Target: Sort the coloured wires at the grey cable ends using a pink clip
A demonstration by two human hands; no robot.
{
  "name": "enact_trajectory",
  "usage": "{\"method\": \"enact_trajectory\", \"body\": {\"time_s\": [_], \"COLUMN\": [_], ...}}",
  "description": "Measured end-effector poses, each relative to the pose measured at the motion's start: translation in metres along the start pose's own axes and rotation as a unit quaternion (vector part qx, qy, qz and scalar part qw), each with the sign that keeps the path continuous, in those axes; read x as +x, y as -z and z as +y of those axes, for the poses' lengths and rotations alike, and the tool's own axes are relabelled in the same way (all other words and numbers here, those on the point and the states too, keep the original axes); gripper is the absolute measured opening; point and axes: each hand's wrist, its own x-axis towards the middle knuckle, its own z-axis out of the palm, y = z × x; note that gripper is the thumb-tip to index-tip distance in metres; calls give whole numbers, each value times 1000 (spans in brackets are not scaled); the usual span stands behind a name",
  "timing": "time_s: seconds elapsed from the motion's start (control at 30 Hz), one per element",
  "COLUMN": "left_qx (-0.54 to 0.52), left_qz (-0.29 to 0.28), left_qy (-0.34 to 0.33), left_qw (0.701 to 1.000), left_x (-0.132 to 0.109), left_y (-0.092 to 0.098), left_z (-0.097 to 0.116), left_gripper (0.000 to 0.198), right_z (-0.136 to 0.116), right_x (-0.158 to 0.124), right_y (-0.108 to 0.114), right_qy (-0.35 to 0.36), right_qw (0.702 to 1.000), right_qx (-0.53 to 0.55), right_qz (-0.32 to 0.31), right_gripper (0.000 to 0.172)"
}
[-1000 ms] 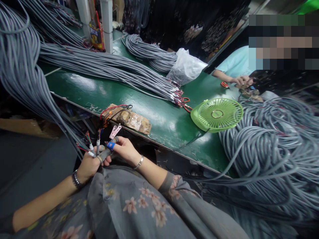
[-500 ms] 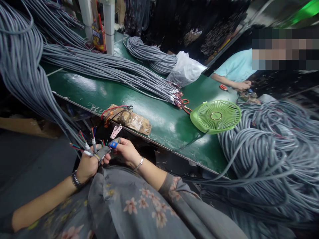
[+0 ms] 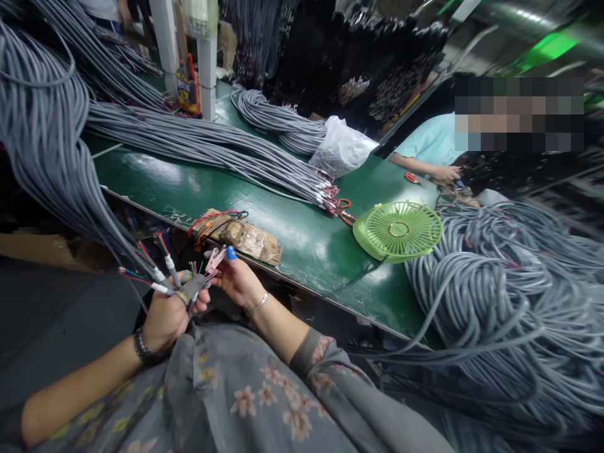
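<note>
My left hand (image 3: 166,318) is closed round the ends of several grey cables (image 3: 160,277), whose stripped coloured wires stick up above my fingers. My right hand (image 3: 237,280), with a blue cap on one fingertip (image 3: 231,253), pinches at the wire ends just right of my left hand, beside a small pink metal piece (image 3: 215,258). Both hands sit low in front of the green table's near edge (image 3: 302,280), above my flowered grey clothing. A thick bundle of grey cables (image 3: 47,138) hangs down from the upper left to my left hand.
On the green table lie a taped brown block with red wires (image 3: 240,234), a green fan (image 3: 399,229), long grey cable bundles (image 3: 212,148) and a white plastic bag (image 3: 342,148). A large heap of grey cable (image 3: 509,296) fills the right. Another person's hands (image 3: 443,173) work at the far right.
The view has tilted up slightly. My right hand has risen a little, with the blue-capped finger now pointing up next to the pink piece. My left hand keeps hold of the cables.
</note>
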Motion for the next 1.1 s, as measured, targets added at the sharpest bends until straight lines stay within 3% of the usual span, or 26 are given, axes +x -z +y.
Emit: {"method": "enact_trajectory", "body": {"time_s": [0.3, 0.53, 0.77, 0.93, 1.1], "left_qx": [0, 9, 31, 70, 163], "left_qz": [24, 10, -11, -25, -114], "left_qy": [1, 0, -8, -18, -20], "left_qw": [1000, 1000, 999, 997, 980], "left_x": [7, 5, 2, 0, 4], "left_y": [2, 3, 11, 17, 24], "left_z": [-14, -14, -15, -16, -16], "left_gripper": [35, 38, 43, 46, 42], "right_z": [8, 10, 10, 20, 21], "right_x": [6, 5, -4, -17, -23], "right_y": [-6, -7, 12, 21, 18], "right_qy": [59, 36, -40, 4, 63], "right_qw": [998, 999, 998, 990, 980], "right_qx": [6, 19, -12, -101, -174], "right_qz": [27, 31, -42, -94, -71], "right_gripper": [44, 46, 53, 54, 52]}}
